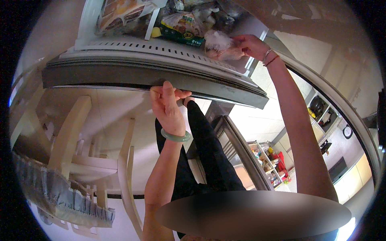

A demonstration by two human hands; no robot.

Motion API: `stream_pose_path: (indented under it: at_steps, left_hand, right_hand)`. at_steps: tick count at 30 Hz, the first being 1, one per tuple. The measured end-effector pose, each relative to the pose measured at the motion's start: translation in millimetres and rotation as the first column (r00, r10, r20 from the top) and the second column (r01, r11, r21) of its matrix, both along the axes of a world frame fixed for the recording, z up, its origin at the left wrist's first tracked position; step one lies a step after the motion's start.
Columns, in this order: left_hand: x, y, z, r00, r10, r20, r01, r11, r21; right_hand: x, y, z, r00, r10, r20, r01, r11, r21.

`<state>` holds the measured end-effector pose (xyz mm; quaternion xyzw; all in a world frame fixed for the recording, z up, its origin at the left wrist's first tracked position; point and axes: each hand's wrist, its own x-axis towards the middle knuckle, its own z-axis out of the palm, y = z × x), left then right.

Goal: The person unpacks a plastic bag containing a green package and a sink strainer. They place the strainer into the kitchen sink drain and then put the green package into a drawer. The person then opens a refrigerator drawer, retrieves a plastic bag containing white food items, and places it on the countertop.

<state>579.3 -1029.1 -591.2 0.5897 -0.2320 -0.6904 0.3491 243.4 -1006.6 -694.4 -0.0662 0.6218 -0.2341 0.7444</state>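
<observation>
A freezer drawer [120, 73] stands pulled out in front of me, packed with bagged food. My left hand [169, 110], with a green bangle on its wrist, is closed on the front edge of the drawer, thumb on top and fingers along the lip. Inside the drawer's right end, my right hand [253, 47] grips a clear plastic bag [219, 46] with something pinkish in it. What the bag holds is hard to make out. Beside the bag lies a green and white food package [183, 30].
A large wrapped piece of meat [120, 15] fills the drawer's left section, past a white divider [152, 23]. Pale wooden chairs [94, 160] stand on the left. To the right are a dark-framed doorway [245, 152] and a shelf of goods [269, 162]. My legs are below the drawer.
</observation>
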Motion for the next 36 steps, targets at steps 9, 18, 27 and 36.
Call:
stream_pose_path:
  at_steps: [9, 18, 27, 36]
  left_hand:
    - [-9.2, 7.8, 18.1, 0.991, -0.118, 0.069, 0.125, 0.985, -0.114]
    - [-38.0, -5.4, 19.1, 0.906, -0.402, 0.134, 0.424, 0.852, -0.307]
    - [-105.0, -48.1, -53.2, 0.928, -0.339, 0.155, 0.365, 0.913, -0.185]
    - [-110.0, -65.8, -64.9, 0.681, -0.710, 0.179, 0.726, 0.686, -0.045]
  right_hand:
    - [40.1, 17.5, 24.0, 0.923, -0.288, -0.256, 0.187, 0.915, -0.357]
    - [58.7, 14.8, 32.0, 0.701, -0.301, -0.646, -0.156, 0.820, -0.551]
    - [76.8, 6.6, 43.4, 0.418, -0.339, -0.843, -0.293, 0.828, -0.479]
    - [73.7, 4.6, 51.1, 0.318, -0.315, -0.894, -0.435, 0.790, -0.433]
